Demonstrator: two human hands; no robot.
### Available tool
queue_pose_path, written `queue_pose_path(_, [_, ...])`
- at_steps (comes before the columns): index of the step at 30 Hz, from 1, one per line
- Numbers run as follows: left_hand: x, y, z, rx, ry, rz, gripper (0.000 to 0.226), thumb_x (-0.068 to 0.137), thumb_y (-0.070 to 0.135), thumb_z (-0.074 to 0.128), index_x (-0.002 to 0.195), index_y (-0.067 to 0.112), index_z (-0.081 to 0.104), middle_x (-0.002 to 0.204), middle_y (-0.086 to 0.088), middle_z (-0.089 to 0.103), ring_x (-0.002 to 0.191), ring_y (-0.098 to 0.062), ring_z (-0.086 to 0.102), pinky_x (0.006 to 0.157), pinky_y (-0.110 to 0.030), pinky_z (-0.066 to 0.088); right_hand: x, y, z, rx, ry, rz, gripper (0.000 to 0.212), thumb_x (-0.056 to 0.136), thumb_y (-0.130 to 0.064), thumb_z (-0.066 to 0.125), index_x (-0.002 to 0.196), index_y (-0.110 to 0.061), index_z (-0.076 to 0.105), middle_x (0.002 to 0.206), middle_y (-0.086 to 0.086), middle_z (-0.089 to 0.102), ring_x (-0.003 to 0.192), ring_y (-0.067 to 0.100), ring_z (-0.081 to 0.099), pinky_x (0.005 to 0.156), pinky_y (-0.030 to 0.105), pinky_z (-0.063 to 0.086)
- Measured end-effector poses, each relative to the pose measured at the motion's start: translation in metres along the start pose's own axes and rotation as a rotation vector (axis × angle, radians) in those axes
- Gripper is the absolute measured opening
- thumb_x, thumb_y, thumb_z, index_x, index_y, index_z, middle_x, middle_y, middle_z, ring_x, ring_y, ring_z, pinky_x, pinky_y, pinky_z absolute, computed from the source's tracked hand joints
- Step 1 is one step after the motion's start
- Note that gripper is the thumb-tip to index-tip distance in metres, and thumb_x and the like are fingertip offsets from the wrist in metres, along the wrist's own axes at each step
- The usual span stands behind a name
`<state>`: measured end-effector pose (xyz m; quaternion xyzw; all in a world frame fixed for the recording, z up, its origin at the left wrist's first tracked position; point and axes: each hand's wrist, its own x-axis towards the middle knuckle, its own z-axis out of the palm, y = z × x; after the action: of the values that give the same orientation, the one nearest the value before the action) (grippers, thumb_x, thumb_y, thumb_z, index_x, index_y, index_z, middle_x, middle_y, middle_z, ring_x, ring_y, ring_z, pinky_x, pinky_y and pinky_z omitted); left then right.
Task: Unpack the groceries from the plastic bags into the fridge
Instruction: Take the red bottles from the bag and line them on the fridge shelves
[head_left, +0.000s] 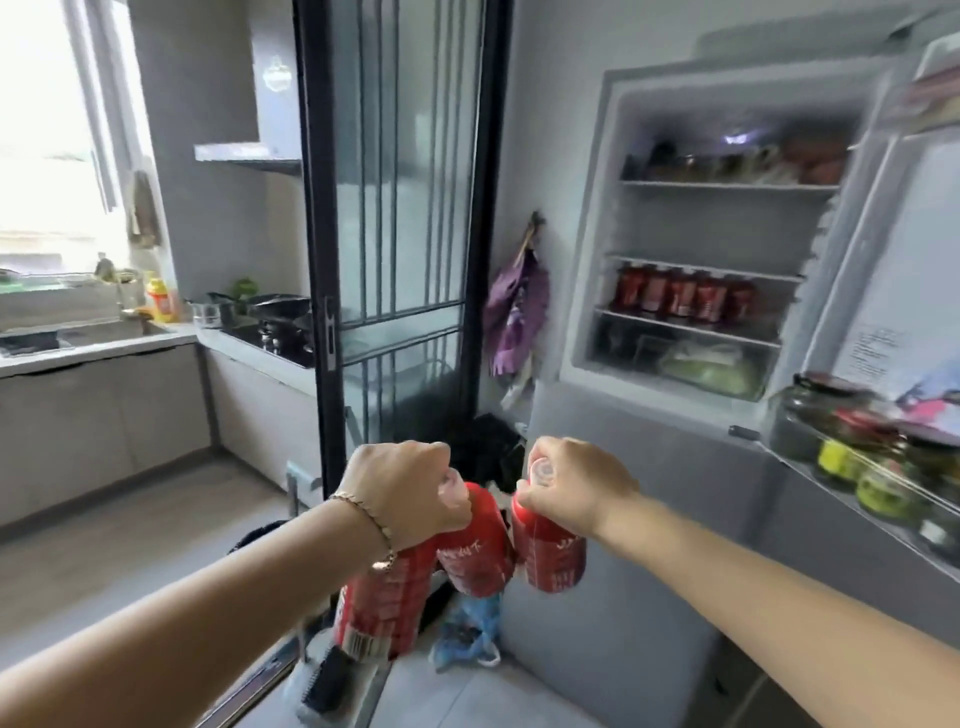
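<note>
Three red bottles hung in front of the open fridge (592, 249), below its shelves. The left hand (410, 493), curled tight, gripped a pair of red bottles (475, 551) by their necks; the right hand (576, 483) pinched the neck of a single red bottle (548, 545) just beside them. White writing ran down the red labels, too blurred to read, and a barcode (361, 642) showed on the bottle nearest the left arm. A chain bracelet (363, 512) circled the left wrist.

Beneath the bottles a blue plastic bag (467, 634) sat on the pale tiled floor (104, 561). Inside the fridge a row of similar red bottles (680, 296), about five, stood on one shelf, above a drawer holding something green. The fridge door (893, 260) stood open on the right, with several jars (878, 488) in its rack and a printed sheet (872, 353), unreadable. A purple bag (517, 312) hung on the wall by a dark-framed glass door (400, 208). Beyond it lay a kitchen desk (104, 348) with a stove (280, 332) and one yellow bottle (160, 299).
</note>
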<state>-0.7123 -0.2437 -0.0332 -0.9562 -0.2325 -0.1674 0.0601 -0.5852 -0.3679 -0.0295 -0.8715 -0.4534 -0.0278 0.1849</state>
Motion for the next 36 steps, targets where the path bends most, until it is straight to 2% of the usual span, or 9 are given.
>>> queue_pose_path(4, [0.121,0.037,0.043,-0.062,0.000,0.145,0.025,0.083,0.039,0.047,0.088,0.018,0.059,0.091,0.000,0.068,0.085,-0.023,0.064,0.071,-0.027,0.042,0.073,0.077,-0.002,-0.029,0.043,0.179,0.016,0.081,-0.034,0.059,0.084,-0.021,0.050,0.088,-0.002,0.052,0.081,0.021,0.052,0.067,0.026,0.036])
queue_pose_path(7, [0.194,0.055,0.052,-0.064,0.013,0.257,0.017,0.082,0.036,0.046,0.076,0.020,0.046,0.086,0.001,0.066,0.079,-0.023,0.062,0.068,-0.027,0.040,0.118,0.114,-0.020,-0.018,0.058,0.280,0.015,0.083,-0.032,0.058,0.086,-0.018,0.054,0.088,-0.001,0.056,0.083,0.021,0.056,0.066,0.027,0.042])
queue_pose_path(11, [0.306,0.079,0.066,-0.090,0.062,0.386,0.019,0.082,0.037,0.046,0.076,0.020,0.045,0.074,0.004,0.057,0.066,-0.020,0.052,0.064,-0.027,0.037,0.177,0.166,-0.046,0.031,0.143,0.421,0.014,0.083,-0.031,0.058,0.084,-0.018,0.057,0.085,0.000,0.061,0.080,0.020,0.059,0.059,0.025,0.041])
queue_pose_path(15, [0.390,0.117,0.082,-0.160,0.088,0.443,0.022,0.080,0.034,0.047,0.065,0.019,0.042,0.066,0.005,0.055,0.056,-0.016,0.048,0.058,-0.026,0.038,0.223,0.221,-0.064,0.014,0.262,0.484,0.014,0.080,-0.029,0.061,0.081,-0.015,0.058,0.085,0.002,0.063,0.081,0.022,0.061,0.070,0.031,0.050])
queue_pose_path(19, [0.461,0.160,0.097,-0.216,0.111,0.480,0.019,0.078,0.033,0.046,0.064,0.019,0.044,0.066,0.005,0.057,0.058,-0.017,0.051,0.058,-0.025,0.040,0.264,0.282,-0.079,0.013,0.384,0.534,0.024,0.078,-0.026,0.062,0.062,-0.010,0.054,0.066,0.005,0.062,0.065,0.021,0.061,0.061,0.031,0.048])
queue_pose_path(23, [0.532,0.202,0.121,-0.248,0.137,0.473,0.019,0.077,0.033,0.047,0.066,0.019,0.045,0.066,0.005,0.057,0.058,-0.016,0.050,0.057,-0.025,0.039,0.309,0.360,-0.094,0.004,0.493,0.580,0.033,0.077,-0.027,0.062,0.054,-0.014,0.043,0.055,0.001,0.053,0.055,0.020,0.051,0.052,0.027,0.035])
queue_pose_path(29, [0.640,0.253,0.130,-0.263,0.218,0.440,0.024,0.081,0.042,0.051,0.081,0.019,0.055,0.068,0.007,0.055,0.059,-0.013,0.050,0.050,-0.023,0.030,0.384,0.466,-0.142,-0.051,0.718,0.635,0.037,0.078,-0.026,0.061,0.051,-0.013,0.039,0.058,0.003,0.051,0.065,0.030,0.052,0.054,0.030,0.035])
queue_pose_path(33, [0.699,0.277,0.132,-0.279,0.253,0.414,0.028,0.080,0.050,0.052,0.083,0.022,0.051,0.070,0.008,0.053,0.067,-0.016,0.054,0.062,-0.026,0.039,0.420,0.521,-0.166,-0.078,0.796,0.664,0.025,0.081,-0.025,0.059,0.065,-0.005,0.058,0.069,0.013,0.059,0.072,0.034,0.056,0.061,0.032,0.038])
queue_pose_path(36, [0.731,0.289,0.142,-0.282,0.258,0.412,0.028,0.078,0.049,0.053,0.079,0.022,0.049,0.073,0.006,0.056,0.070,-0.019,0.056,0.066,-0.028,0.043,0.439,0.559,-0.165,-0.102,0.816,0.742,0.030,0.082,-0.029,0.061,0.076,0.000,0.062,0.081,0.016,0.068,0.072,0.033,0.057,0.059,0.032,0.037])
